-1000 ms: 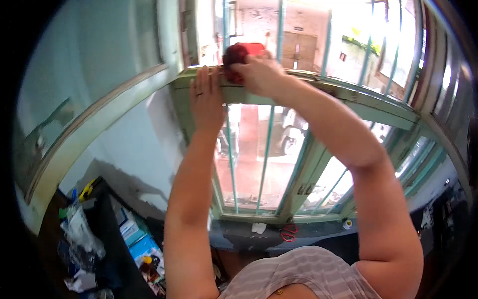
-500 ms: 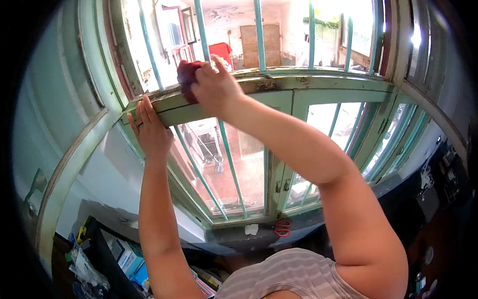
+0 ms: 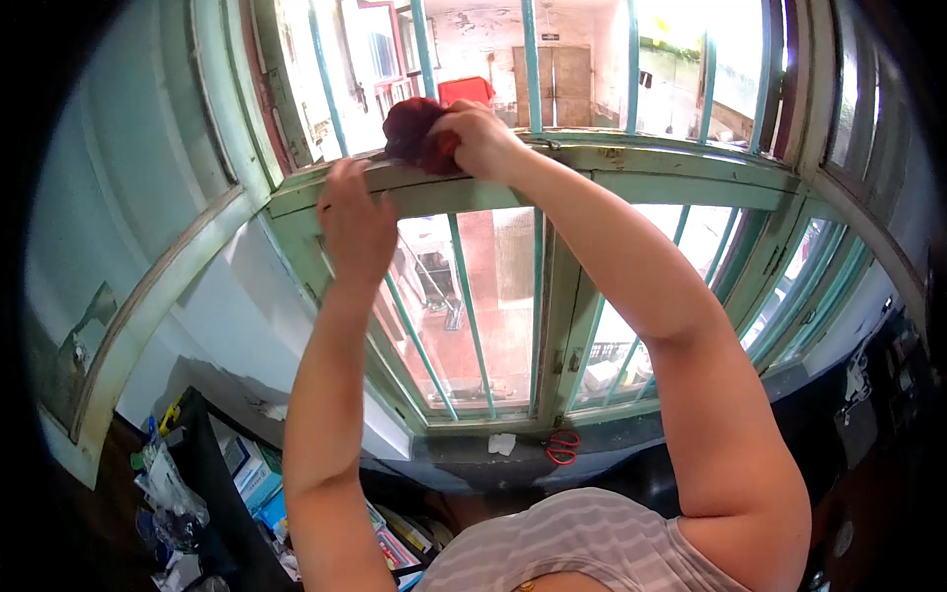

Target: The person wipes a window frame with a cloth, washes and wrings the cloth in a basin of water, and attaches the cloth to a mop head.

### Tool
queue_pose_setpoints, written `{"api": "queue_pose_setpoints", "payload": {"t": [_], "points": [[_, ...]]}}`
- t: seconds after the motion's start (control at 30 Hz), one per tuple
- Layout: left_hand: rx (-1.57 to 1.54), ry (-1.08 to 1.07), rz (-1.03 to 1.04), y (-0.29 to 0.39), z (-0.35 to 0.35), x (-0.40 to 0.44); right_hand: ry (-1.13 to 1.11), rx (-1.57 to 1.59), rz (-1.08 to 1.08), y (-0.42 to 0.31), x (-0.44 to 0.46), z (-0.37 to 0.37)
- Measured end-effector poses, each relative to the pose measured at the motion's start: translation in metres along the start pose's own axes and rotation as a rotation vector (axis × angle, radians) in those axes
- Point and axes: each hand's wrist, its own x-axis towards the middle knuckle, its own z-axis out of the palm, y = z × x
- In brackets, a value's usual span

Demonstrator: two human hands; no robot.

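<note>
A dark red cloth (image 3: 412, 136) is bunched up on the green wooden crossbar (image 3: 681, 178) of the window. My right hand (image 3: 480, 144) grips the cloth from its right side, fingers closed around it. To the left, my left hand (image 3: 357, 225) is raised by the same crossbar with its fingers apart and nothing in them. It is slightly blurred, and I cannot tell whether its fingertips touch the wood. Just behind the cloth rise the blue-green window bars (image 3: 424, 49).
Below stand closed glazed sashes (image 3: 567, 360). Red-handled scissors (image 3: 563, 447) and a crumpled white piece (image 3: 501, 444) lie on the sill. An open shutter (image 3: 212, 247) is at left, above a black container (image 3: 212, 464) beside plastic bags and boxes.
The view has shifted slightly. My left hand has come off the crossbar's left end and moved right, closer to the cloth. My right hand keeps its grip on the cloth, a little further right along the bar.
</note>
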Motion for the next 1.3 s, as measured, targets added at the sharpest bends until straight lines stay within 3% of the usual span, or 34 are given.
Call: {"api": "queue_pose_setpoints", "payload": {"t": [0.1, 0.13, 0.17, 0.23, 0.37, 0.47, 0.6, 0.7, 0.8, 0.93, 1.0, 1.03, 1.13, 1.2, 1.27, 1.3], "points": [[-0.025, 0.011, 0.163, 0.029, 0.012, 0.004, 0.11, 0.354, 0.203, 0.01, 0.009, -0.008], [0.157, -0.008, 0.428, 0.033, 0.017, 0.004, 0.152, 0.431, 0.234, 0.015, 0.012, -0.01], [-0.028, 0.068, 0.449, 0.04, 0.024, 0.007, 0.21, 0.673, 0.298, 0.022, 0.015, -0.008], [-0.167, 0.099, 0.311, 0.056, 0.04, 0.009, 0.267, 1.018, 0.368, 0.026, 0.016, -0.011], [-0.146, 0.134, 0.257, 0.074, 0.045, 0.03, 0.407, 1.192, 0.381, 0.029, 0.015, -0.013], [-0.091, 0.034, 0.328, 0.069, 0.059, 0.042, 0.553, 1.383, 0.429, 0.036, 0.016, -0.011], [-0.233, -0.254, 0.223, 0.065, 0.059, 0.06, 0.572, 1.511, 0.356, 0.035, 0.017, -0.012], [-0.205, -0.45, 0.315, 0.058, 0.063, 0.075, 0.536, 1.384, 0.425, 0.031, 0.021, -0.02], [-0.151, -0.475, 0.311, 0.063, 0.047, 0.08, 0.444, 1.235, 0.373, 0.018, 0.035, -0.035], [0.121, -0.24, 0.361, 0.06, -0.002, 0.061, 0.271, 0.745, 0.304, -0.009, 0.063, -0.034], [0.093, -0.093, 0.233, 0.047, -0.034, 0.024, 0.212, 0.59, 0.114, -0.007, 0.093, -0.003], [0.124, -0.102, 0.152, 0.04, -0.054, 0.0, 0.166, 0.39, -0.017, -0.022, 0.095, 0.002], [0.157, -0.126, -0.132, 0.02, -0.099, -0.084, 0.085, 0.126, -0.02, -0.079, 0.101, 0.042], [0.194, -0.189, -0.283, 0.006, -0.122, -0.139, 0.171, -0.242, -0.259, -0.083, 0.103, 0.09], [0.334, -0.236, -0.363, 0.004, -0.161, -0.168, 0.046, -0.381, -0.337, -0.089, 0.107, 0.119], [0.412, -0.25, -0.376, 0.001, -0.18, -0.181, -0.129, -0.323, -0.293, -0.088, 0.115, 0.137]]}}
